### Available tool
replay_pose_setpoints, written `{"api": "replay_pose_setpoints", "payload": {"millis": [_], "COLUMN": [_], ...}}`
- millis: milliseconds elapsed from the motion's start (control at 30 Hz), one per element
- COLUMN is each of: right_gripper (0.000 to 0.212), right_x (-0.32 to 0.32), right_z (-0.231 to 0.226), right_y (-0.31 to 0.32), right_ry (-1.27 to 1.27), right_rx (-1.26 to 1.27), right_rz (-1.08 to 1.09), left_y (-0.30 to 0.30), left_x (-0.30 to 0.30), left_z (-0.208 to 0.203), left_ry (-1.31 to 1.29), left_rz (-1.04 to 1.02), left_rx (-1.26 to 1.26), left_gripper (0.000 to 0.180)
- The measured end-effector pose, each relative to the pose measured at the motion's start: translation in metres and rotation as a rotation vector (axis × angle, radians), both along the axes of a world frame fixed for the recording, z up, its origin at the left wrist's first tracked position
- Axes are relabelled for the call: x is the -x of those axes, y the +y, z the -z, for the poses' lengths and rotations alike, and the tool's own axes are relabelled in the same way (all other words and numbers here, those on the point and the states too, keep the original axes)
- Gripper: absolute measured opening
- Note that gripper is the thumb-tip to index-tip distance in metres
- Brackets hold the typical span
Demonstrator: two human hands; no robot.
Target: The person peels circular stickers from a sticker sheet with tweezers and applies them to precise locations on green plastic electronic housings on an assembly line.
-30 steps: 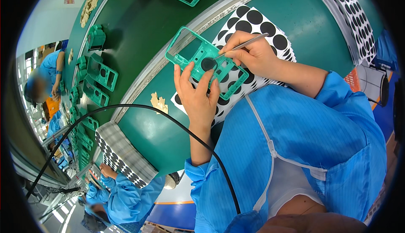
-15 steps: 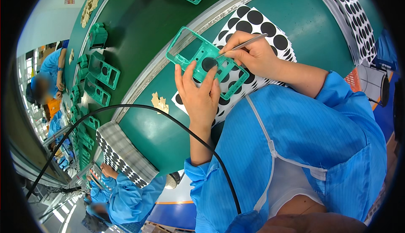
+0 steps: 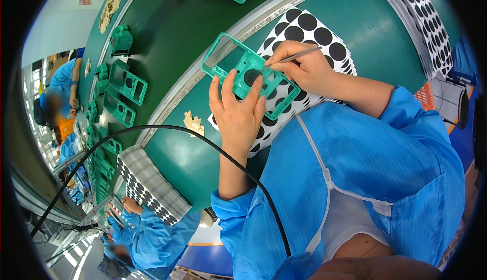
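Observation:
A green plastic frame (image 3: 274,100) with a large rectangular opening lies over a stack of white sheets with black round stickers (image 3: 307,21). On the frame's middle sits a black disc (image 3: 252,76). My left hand (image 3: 238,113) holds the frame from the near side, fingers spread across it, with the index fingertip at the disc's edge. In my right hand (image 3: 304,72) is a pair of metal tweezers (image 3: 302,53), pinched between thumb and fingers. The tweezers' tips reach the disc's right side; exact contact is too small to tell.
Beyond a pale rail, a dark green belt (image 3: 172,42) carries several green frames (image 3: 129,85). Beige paper scraps (image 3: 194,124) lie left of my left hand. A black cable (image 3: 203,139) arcs across the view. More sticker sheets (image 3: 421,26) stand at right. Co-workers in blue sit at left.
My right hand and the tweezers have shifted slightly, the tweezers lying a little flatter. My left forearm has swung slightly left. The frames on the belt have moved a little up and right.

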State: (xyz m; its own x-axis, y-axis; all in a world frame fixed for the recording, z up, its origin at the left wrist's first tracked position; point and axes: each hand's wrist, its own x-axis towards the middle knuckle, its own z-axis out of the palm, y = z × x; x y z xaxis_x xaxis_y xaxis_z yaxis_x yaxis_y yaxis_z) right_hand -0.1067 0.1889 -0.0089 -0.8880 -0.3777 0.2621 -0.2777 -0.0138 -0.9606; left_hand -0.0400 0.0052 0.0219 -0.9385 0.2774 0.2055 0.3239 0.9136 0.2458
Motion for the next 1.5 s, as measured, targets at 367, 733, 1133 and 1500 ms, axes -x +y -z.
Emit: {"api": "replay_pose_setpoints", "payload": {"millis": [367,733,1133,1500], "right_gripper": [0.004,0.005,0.017,0.023], "right_x": [-0.002,-0.004,-0.004,-0.003], "right_z": [-0.004,0.002,0.000,0.003], "right_y": [0.000,-0.002,-0.002,-0.003], "right_ry": [0.043,0.193,0.531,0.525], "right_rx": [-0.020,-0.027,-0.046,-0.148], "right_rz": [0.050,0.068,0.066,0.055], "left_y": [-0.003,-0.004,-0.004,-0.005], "left_x": [0.002,0.004,0.005,0.002], "left_z": [0.004,0.008,0.009,0.015], "left_ry": [0.041,0.076,0.110,0.097], "left_rz": [0.045,0.056,0.069,0.053], "left_rx": [0.011,0.029,0.006,-0.087], "left_gripper": [0.033,0.037,0.041,0.044]}}
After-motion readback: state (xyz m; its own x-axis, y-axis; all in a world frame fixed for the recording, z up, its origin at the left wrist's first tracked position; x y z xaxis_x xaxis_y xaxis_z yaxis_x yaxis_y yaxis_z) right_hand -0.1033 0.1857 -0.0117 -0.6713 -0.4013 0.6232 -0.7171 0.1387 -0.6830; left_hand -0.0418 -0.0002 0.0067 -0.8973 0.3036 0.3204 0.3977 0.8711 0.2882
